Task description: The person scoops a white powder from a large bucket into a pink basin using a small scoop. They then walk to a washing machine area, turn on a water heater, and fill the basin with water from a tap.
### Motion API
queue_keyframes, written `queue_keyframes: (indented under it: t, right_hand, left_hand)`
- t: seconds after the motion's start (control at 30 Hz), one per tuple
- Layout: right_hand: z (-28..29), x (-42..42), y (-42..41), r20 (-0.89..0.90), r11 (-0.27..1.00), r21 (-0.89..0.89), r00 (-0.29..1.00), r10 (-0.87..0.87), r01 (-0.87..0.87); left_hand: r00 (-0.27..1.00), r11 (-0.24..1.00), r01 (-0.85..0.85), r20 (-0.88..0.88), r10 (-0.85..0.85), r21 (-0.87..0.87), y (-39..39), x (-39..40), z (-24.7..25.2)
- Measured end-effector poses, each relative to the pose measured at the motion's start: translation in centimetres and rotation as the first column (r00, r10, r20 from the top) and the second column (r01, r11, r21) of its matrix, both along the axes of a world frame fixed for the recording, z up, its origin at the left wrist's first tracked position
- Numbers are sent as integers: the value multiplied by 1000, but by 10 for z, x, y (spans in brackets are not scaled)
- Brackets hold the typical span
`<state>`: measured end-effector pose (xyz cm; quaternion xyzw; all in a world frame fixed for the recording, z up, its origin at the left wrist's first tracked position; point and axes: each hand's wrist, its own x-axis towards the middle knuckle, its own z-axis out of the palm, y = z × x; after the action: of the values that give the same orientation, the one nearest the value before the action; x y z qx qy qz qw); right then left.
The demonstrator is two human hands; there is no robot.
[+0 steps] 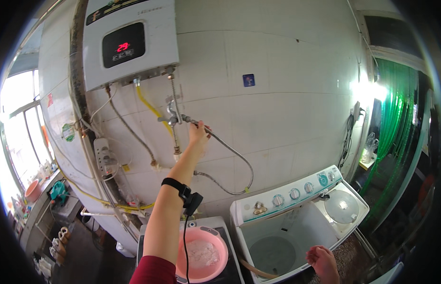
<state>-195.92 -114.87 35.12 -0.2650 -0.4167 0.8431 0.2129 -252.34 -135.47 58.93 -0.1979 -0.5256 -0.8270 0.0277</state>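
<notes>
My left hand [199,134] is raised to the wall, its fingers closed round a flexible braided metal hose [224,142] near where it joins the metal water valve [173,120]. From there the hose loops down and curves back left along the tiles. Low on the right, my right hand [321,262] hangs over the front edge of a twin-tub washing machine [295,204], fingers loosely curled with nothing seen in them. The wash tub [272,250] is uncovered, and its bottom looks wet or filled with water. Beneath my left forearm stands a pink plastic basin [220,245] with whitish, foamy-looking contents.
Above the valve hangs a gas water heater [131,42] with a lit display and a yellow gas hose [147,103]. A power strip [102,152] is fixed at left. A tan drain hose [257,271] lies by the tub. Green strip curtains [392,110] hang at right.
</notes>
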Motion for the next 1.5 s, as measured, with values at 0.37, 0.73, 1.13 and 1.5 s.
queue_keyframes:
  t: [0.37,0.73,1.13,1.5]
  right_hand:
    - [23,48,-2,-247,998,-41,967,-56,48]
    - [45,85,33,-98,979,101,981,-168,178]
    - [-60,13,226,82,981,-192,997,8,8]
    - [-137,-132,208,71,985,-86,985,158,-152]
  left_hand:
    - [889,933,204,-344,-303,-295,71,85,46]
    - [489,744,-210,-727,-482,-634,201,287,-71]
    - [882,-23,-69,-50,-469,-997,249,364,-334]
    - [969,-166,18,58,-240,-986,184,450,-389]
